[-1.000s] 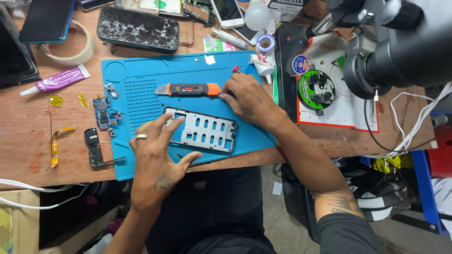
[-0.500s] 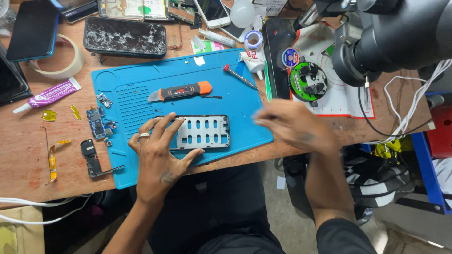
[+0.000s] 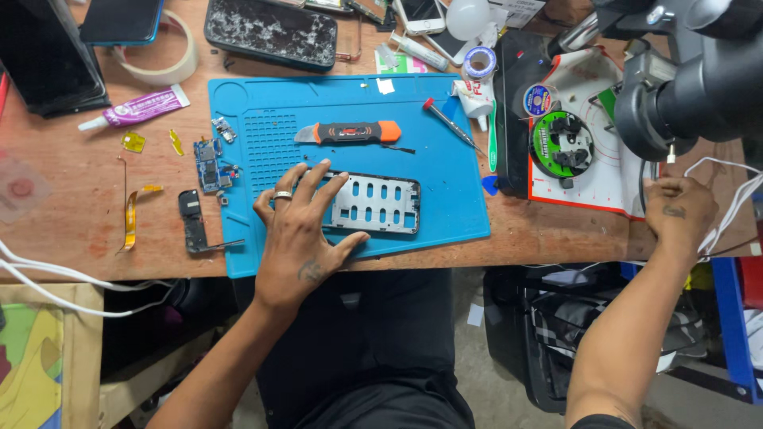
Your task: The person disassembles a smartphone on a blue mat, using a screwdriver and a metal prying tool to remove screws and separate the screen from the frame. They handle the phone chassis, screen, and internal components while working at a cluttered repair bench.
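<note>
My left hand [image 3: 298, 238] flat on blue mat [image 3: 445, 199], fingers [image 3: 296, 184] spread loose, pressing left end of metal phone frame [image 3: 373, 204] at mat's near edge. Orange knife [image 3: 350, 133] beyond frame. My right hand [image 3: 678, 210] far right of mat, at desk [image 3: 63, 206] edge under microscope [image 3: 699, 87]; fingers curled, grasp cannot tell.

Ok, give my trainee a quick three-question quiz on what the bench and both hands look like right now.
1. True or false: the left hand rests on the metal phone frame.
2. Where is the right hand? A) on the orange-handled tool B) at the table's right edge, below the microscope C) on the glue tube
3. What colour is the mat under the frame?

Key
1. True: its fingers are spread over the frame's left end.
2. B: near the white cables, under the microscope, far from the orange-handled tool.
3. Blue: the work mat.
</note>
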